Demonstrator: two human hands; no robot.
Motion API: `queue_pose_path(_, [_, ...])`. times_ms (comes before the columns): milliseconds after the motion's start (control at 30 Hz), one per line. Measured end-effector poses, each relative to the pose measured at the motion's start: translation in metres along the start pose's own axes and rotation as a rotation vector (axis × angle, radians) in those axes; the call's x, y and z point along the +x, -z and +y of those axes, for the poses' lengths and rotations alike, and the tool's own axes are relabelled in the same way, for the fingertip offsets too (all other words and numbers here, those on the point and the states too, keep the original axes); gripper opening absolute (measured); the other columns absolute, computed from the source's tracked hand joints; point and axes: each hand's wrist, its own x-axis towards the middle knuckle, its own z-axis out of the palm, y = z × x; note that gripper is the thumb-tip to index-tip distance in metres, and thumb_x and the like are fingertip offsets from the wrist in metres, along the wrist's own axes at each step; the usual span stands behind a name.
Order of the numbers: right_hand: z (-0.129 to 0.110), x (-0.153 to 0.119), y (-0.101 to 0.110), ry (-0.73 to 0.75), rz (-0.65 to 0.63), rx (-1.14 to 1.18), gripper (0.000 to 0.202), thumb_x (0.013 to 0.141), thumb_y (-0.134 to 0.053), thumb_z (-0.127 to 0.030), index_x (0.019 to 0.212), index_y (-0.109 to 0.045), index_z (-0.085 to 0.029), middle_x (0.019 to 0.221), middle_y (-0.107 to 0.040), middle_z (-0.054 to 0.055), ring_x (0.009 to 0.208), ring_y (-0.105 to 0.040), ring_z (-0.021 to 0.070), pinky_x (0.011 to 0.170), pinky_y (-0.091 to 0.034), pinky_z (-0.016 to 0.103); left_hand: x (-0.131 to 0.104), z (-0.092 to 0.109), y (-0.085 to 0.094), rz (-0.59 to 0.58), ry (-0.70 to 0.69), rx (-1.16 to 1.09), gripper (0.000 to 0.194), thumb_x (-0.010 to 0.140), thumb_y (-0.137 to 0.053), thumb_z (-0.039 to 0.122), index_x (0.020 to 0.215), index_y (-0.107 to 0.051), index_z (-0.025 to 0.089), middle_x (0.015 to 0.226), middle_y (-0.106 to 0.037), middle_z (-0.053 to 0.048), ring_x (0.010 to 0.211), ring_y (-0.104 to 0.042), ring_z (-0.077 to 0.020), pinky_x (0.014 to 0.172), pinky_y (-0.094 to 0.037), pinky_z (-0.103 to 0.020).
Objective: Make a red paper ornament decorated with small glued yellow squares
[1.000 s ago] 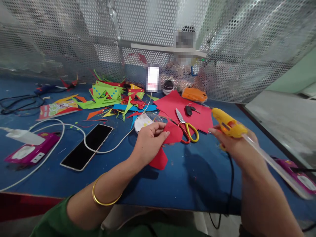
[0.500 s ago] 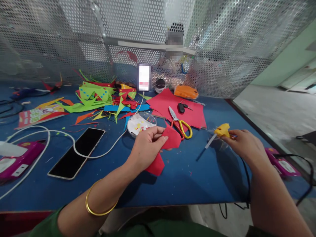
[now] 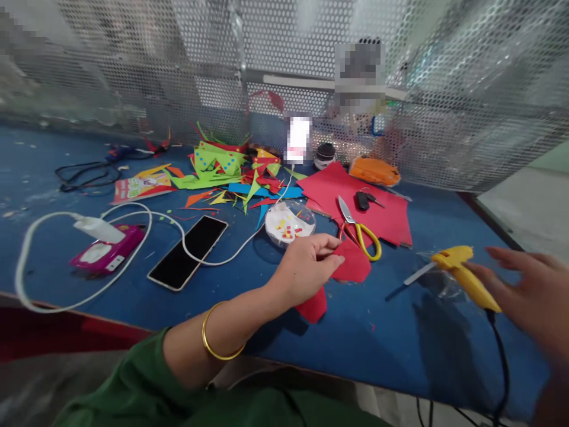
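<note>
The person's left hand pinches a red paper shape between thumb and fingers, while the right hand, somewhat blurred, has its fingers extended and loosely parted beside a yellow glue gun; whether the fingertips touch its handle cannot be told. The red paper shape juts out to the right of the left thumb, above the blue table, and more red paper shows below the same hand; the hand covers where the two might join.

The glue gun lies left of the right hand, its glue stick pointing toward the left hand, a crinkled clear plastic around it and a black cord running down from its handle. Just beyond the left fingertips are open scissors with one red and one yellow handle, partly resting on red sheets that also bear a black key fob. Past the left hand's knuckles stands a clear dish with white paper and small red and yellow bits.

To the left of the left hand lie a dark phone, crossed by a white cable, and, farther out, a purple power box. Well ahead of that hand are heaped paper scraps, a lit phone and a perforated metal screen, with another person behind it
</note>
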Motion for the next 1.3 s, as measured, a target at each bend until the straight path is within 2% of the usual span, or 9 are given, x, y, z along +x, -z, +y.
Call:
queue_pose_path(33, [-0.017,-0.003,0.008,0.047,0.042,0.072,0.047,0.064,-0.07,-0.079,0.082,-0.077,-0.036,0.081,-0.073,0.012,0.053,-0.053,0.0198,0.053,-0.033,0.042,-0.003,0.002,0.001,-0.015,0.003,-0.016,0.015,0.083,-0.062,0.013,0.092,-0.073,0.017,0.074,-0.077,-0.003,0.061,-0.07,-0.0123,0.058,-0.053,-0.022])
queue_pose_path(100, [-0.062,-0.012,0.023,0.096,0.158,0.228,0.033,0.081,-0.067,-0.064,0.096,-0.077,-0.036,0.089,-0.076,0.01,0.076,-0.068,0.0255,0.063,-0.045,0.044,-0.011,0.006,0.006,-0.015,0.008,-0.044,0.013,0.083,-0.063,0.015,0.09,-0.073,0.018,0.073,-0.077,-0.003,0.06,-0.069,-0.0116,0.057,-0.053,-0.021])
queue_pose_path(167, [-0.114,-0.02,0.03,0.178,0.168,0.372,0.018,0.086,-0.07,-0.047,0.098,-0.076,-0.034,0.092,-0.076,0.008,0.082,-0.071,0.0251,0.069,-0.05,0.042,-0.022,0.011,0.017,0.051,0.001,-0.066,0.009,0.082,-0.067,0.017,0.088,-0.073,0.018,0.076,-0.077,-0.002,0.062,-0.07,-0.0123,0.058,-0.054,-0.022])
queue_pose_path(233, [-0.162,-0.022,0.023,0.339,0.057,0.477,0.011,0.09,-0.068,-0.037,0.094,-0.076,-0.03,0.092,-0.076,0.006,0.082,-0.071,0.0225,0.069,-0.051,0.038,-0.034,0.015,0.031,0.159,-0.021,-0.087,0.011,0.079,-0.072,0.019,0.09,-0.073,0.018,0.081,-0.078,-0.002,0.067,-0.072,-0.0131,0.062,-0.057,-0.022])
queue_pose_path(333, [-0.219,-0.013,-0.006,0.578,-0.15,0.518,0.021,0.096,-0.058,-0.033,0.095,-0.077,-0.025,0.093,-0.074,0.005,0.084,-0.069,0.0198,0.075,-0.05,0.034,-0.045,0.021,0.057,0.315,-0.083,-0.114,0.019,0.077,-0.078,0.024,0.094,-0.074,0.018,0.079,-0.078,-0.002,0.069,-0.073,-0.014,0.065,-0.058,-0.021])
queue_pose_path(467, [-0.27,0.009,-0.046,0.789,-0.427,0.051,0.028,0.098,-0.051,-0.026,0.101,-0.078,-0.022,0.102,-0.073,0.009,0.094,-0.066,0.0233,0.077,-0.04,0.036,-0.044,0.025,0.084,0.551,-0.199,-0.12,0.023,0.077,-0.079,0.026,0.097,-0.073,0.018,0.08,-0.079,-0.002,0.063,-0.073,-0.0146,0.057,-0.057,-0.021])
queue_pose_path(533, [-0.289,0.017,-0.059,0.82,-0.483,-0.044,0.028,0.095,-0.051,-0.021,0.095,-0.079,-0.018,0.099,-0.073,0.012,0.089,-0.065,0.024,0.074,-0.036,0.037,-0.039,0.023,0.092,0.625,-0.23,-0.119,0.025,0.076,-0.079,0.026,0.098,-0.071,0.018,0.082,-0.079,-0.002,0.064,-0.073,-0.0156,0.055,-0.056,-0.022])
queue_pose_path(800, [-0.321,0.024,-0.079,0.845,-0.536,-0.183,0.03,0.091,-0.048,-0.013,0.092,-0.078,-0.011,0.09,-0.073,0.017,0.082,-0.063,0.024,0.071,-0.031,0.037,-0.037,0.012,0.099,0.575,-0.164,-0.143,0.027,0.077,-0.078,0.03,0.099,-0.071,0.018,0.081,-0.079,-0.003,0.062,-0.073,-0.0163,0.051,-0.052,-0.022])
queue_pose_path(1300, [-0.32,0.024,-0.084,0.734,-0.548,-0.193,0.033,0.092,-0.046,-0.019,0.097,-0.078,-0.012,0.099,-0.075,0.019,0.089,-0.068,0.0256,0.075,-0.035,0.036,-0.04,0.017,0.096,0.545,-0.157,-0.244,0.025,0.075,-0.08,0.028,0.096,-0.071,0.017,0.081,-0.079,-0.004,0.059,-0.072,-0.0144,0.05,-0.051,-0.02])
